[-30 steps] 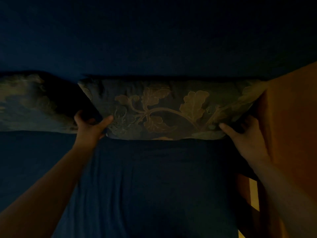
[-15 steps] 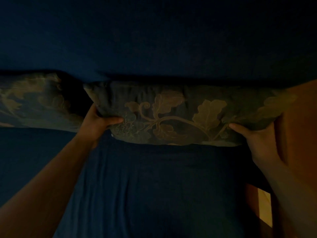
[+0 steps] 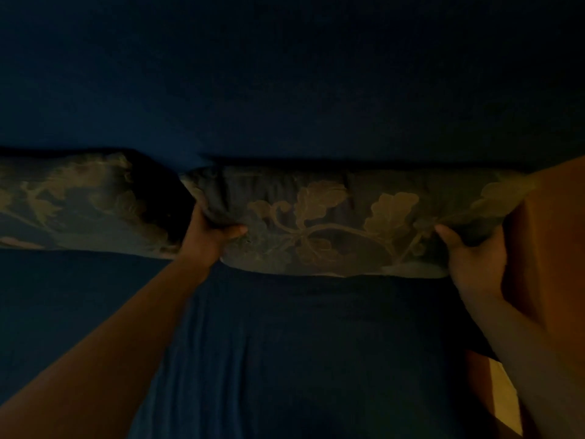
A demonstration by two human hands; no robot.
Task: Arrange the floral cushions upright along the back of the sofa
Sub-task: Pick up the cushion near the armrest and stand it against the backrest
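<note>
A dark floral cushion point(image 3: 342, 217) with pale leaf and vine patterns stands against the blue sofa back point(image 3: 285, 90), its lower edge on the seat. My left hand point(image 3: 209, 236) grips its left end, thumb on the front. At the cushion's right end my right hand point(image 3: 471, 258) holds the lower corner. A second floral cushion point(image 3: 72, 201) leans against the sofa back at the left, apart from the first by a dark gap. The scene is very dim.
The blue sofa seat point(image 3: 285, 343) stretches toward me between my forearms. An orange-brown sofa arm or side panel point(image 3: 557, 232) rises at the right, close to the held cushion. A pale strip of floor point(image 3: 503, 397) shows at the lower right.
Both hands have tightened on the cushion's ends and shifted it slightly right and up against the sofa back. The left cushion shows more in view.
</note>
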